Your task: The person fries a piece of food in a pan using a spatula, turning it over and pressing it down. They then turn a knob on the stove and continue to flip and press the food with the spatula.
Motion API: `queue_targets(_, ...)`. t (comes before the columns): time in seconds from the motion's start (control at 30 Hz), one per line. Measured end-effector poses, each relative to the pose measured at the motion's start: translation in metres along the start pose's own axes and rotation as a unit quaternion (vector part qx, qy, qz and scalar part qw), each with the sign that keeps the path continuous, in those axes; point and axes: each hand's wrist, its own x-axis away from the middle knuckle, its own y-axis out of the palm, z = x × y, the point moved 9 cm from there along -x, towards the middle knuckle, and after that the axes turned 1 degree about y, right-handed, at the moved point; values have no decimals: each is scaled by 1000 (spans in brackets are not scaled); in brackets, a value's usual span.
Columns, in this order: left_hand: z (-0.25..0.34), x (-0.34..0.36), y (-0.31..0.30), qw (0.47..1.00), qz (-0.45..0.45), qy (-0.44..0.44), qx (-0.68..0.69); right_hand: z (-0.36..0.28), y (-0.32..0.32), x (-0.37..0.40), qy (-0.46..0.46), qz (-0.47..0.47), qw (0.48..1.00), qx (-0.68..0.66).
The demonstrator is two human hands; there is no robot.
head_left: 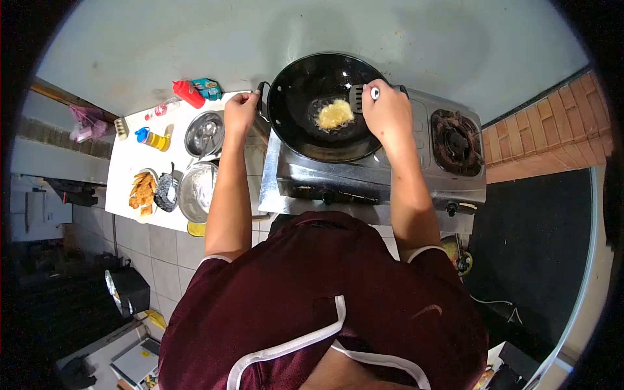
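Observation:
A large black wok [296,140] rests on the left burner of the steel gas stove [351,179]. Inside it a pale golden piece of food [335,114] sits among bubbles. My right hand [387,112] is closed around the handle of a black slotted spatula [356,99], whose blade is beside the right edge of the food. At the wok's left side, my left hand [241,110] has its fingers pinched at the black wok handle [260,96].
Left on the white table [120,188] are two metal bowls [195,140] [188,195], a plate of fried food [142,193], a dark speckled bowl [166,193], a red bottle [188,94] and a yellow bottle [153,139]. A second burner [457,143] is at right.

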Motion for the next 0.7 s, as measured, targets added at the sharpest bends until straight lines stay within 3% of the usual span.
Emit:
queue_targets(0.13, 2, 0, -1, 1000, -4, 7, 15, 5, 7, -14, 24, -30, 998, 50)
queue_targets(0.43, 5, 2, -1, 1000, 8, 8, -5, 29, 17, -18, 98, -34, 995, 4)
queue_targets(0.7, -1, -1, 1, 1000, -9, -1, -3, 36, 9, -6, 147, 22, 988, -30)
